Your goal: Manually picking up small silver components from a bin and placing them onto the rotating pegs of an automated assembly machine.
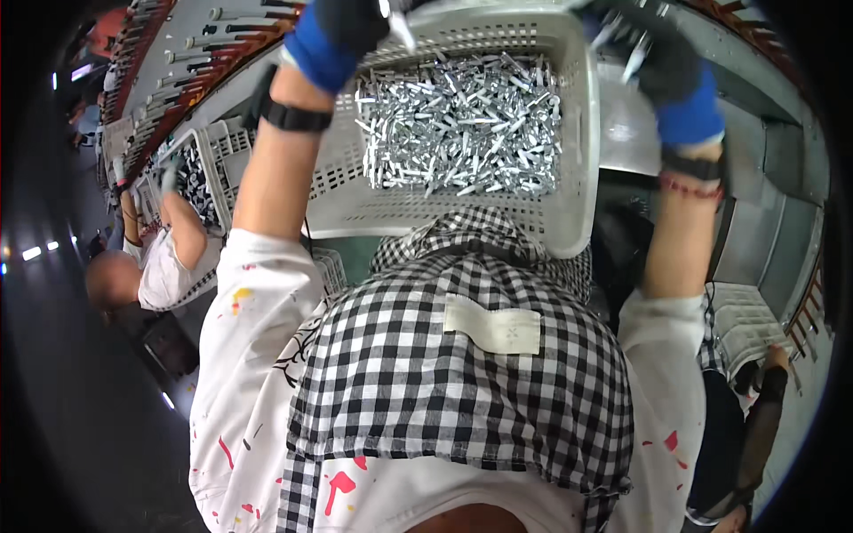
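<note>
A white perforated plastic basket [582, 151] sits in front of me, filled with several small silver metal parts [462, 124]. My left hand [346, 27], in a black and blue glove, is at the basket's far left corner, closed around a silver part that sticks out of the fingers. My right hand [662, 58], gloved the same way, is over the basket's far right corner and grips a few silver parts. Both forearms are bare, each with a dark wristband. My black-and-white checked apron [462, 373] fills the lower middle.
At the left a co-worker [164, 266] in a white shirt reaches into a second white basket [213, 164] of parts. Racks of dark rods [178, 62] run along the top left. Another person's arm [764, 400] and a white basket [742, 324] are at the right.
</note>
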`<state>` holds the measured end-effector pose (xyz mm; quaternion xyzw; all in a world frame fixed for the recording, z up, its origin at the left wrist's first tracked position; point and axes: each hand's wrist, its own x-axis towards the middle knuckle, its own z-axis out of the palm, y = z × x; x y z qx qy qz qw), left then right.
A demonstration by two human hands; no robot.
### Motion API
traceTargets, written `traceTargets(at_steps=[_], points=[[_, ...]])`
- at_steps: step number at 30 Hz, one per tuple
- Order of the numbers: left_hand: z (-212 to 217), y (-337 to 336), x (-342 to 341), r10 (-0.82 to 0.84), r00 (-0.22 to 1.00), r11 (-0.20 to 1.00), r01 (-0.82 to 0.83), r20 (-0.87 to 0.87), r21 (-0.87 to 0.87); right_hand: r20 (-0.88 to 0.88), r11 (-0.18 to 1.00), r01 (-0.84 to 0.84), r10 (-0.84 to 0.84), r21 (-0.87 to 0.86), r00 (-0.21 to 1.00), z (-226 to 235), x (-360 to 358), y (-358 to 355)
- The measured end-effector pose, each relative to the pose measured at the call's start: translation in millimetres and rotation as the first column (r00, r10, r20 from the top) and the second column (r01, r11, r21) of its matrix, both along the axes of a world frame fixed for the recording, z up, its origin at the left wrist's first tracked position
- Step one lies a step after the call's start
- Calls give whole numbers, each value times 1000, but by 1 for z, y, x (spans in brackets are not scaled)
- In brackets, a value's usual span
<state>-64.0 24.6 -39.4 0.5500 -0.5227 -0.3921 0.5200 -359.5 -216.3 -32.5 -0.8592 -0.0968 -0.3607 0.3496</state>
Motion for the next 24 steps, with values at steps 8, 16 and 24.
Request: traceTargets(at_steps=[8, 16, 24], points=[[-41, 45, -104, 128, 260, 949, 247, -957, 194, -19, 363, -128, 375, 923, 927, -90, -60, 108], [-60, 49, -123, 130, 190, 944, 275, -973, 180, 191, -456, 35, 440, 890, 878, -59, -69, 110], [-65, 57, -121, 228, 95, 920, 305, -969, 246, 21, -381, 162, 433, 910, 901, -85, -83, 116]])
